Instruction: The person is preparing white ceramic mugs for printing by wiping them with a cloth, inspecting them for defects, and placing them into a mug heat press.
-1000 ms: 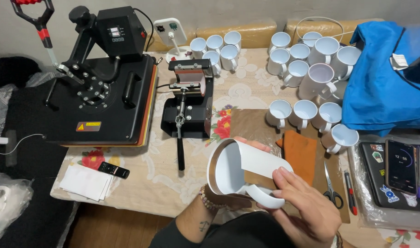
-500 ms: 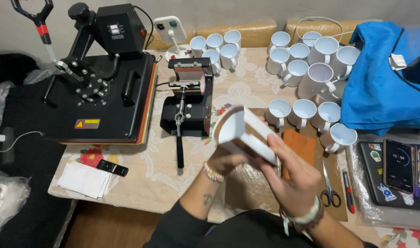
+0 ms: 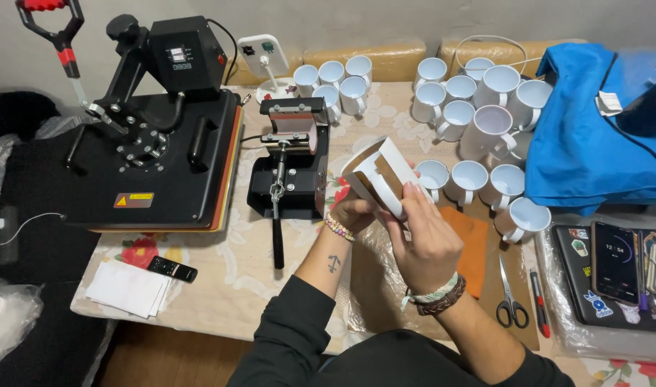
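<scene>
A white mug point(image 3: 374, 175) wrapped in a white paper sheet is held up over the table, tilted with its handle facing me. My left hand point(image 3: 353, 211) grips it from below. My right hand point(image 3: 425, 233) presses on the paper at its right side. Just to the left stands a small black mug heat press point(image 3: 288, 172) with a long handle pointing toward me.
A large black flat heat press point(image 3: 156, 143) fills the left. Several white mugs point(image 3: 478, 179) stand behind and right of my hands. Blue cloth point(image 3: 593, 136), scissors point(image 3: 511, 301), a red pen point(image 3: 539, 304), a phone point(image 3: 615, 261), a remote point(image 3: 172, 269) and white paper sheets point(image 3: 127, 287) lie around.
Both hands lifted the wrapped mug up and away from my body toward the mug press and turned it so the handle faces me. My right hand moved onto its side.
</scene>
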